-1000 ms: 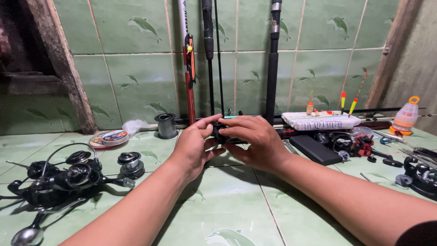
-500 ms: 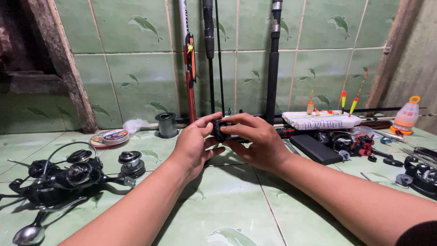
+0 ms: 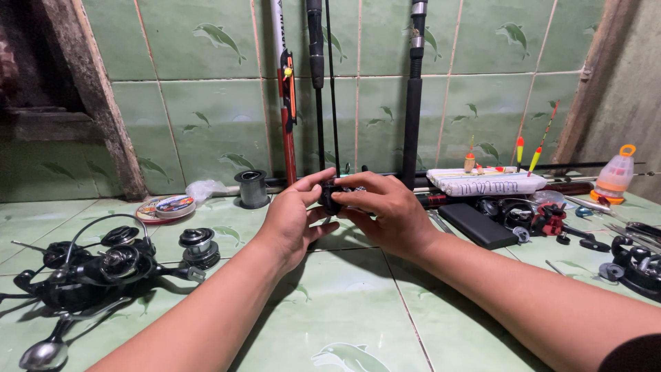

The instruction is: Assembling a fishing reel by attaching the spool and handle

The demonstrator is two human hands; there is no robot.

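A small black fishing-reel part [image 3: 330, 195] is sitting pinched between both hands, just above the green tiled floor [image 3: 330, 310] and in front of the tiled wall. Most of it is hidden by fingers, so its exact shape cannot be told. It is looking hard, rigid and light, probably metal or dense plastic, and smooth enough to slip; gripping it by opposite edges with fingertips seems the safest hold.

The left hand [image 3: 292, 220] is curling around it from the near left, thumb on top, fingers closed on it. The right hand [image 3: 385, 213] is closing on it from the right, fingertips pressing its upper side.

Left of the left hand, a disassembled black spinning reel [image 3: 89, 269] is lying, with a loose spool [image 3: 200, 246] beside it. Beyond the left hand, a grey line spool [image 3: 252, 187] and a flat line spool [image 3: 167, 207] are resting. Behind both hands, fishing rods [image 3: 413, 103] are leaning on the wall. Right of the right hand, a black flat case [image 3: 482, 226], a white float holder [image 3: 485, 181] and a red-and-black reel [image 3: 544, 219] are lying.
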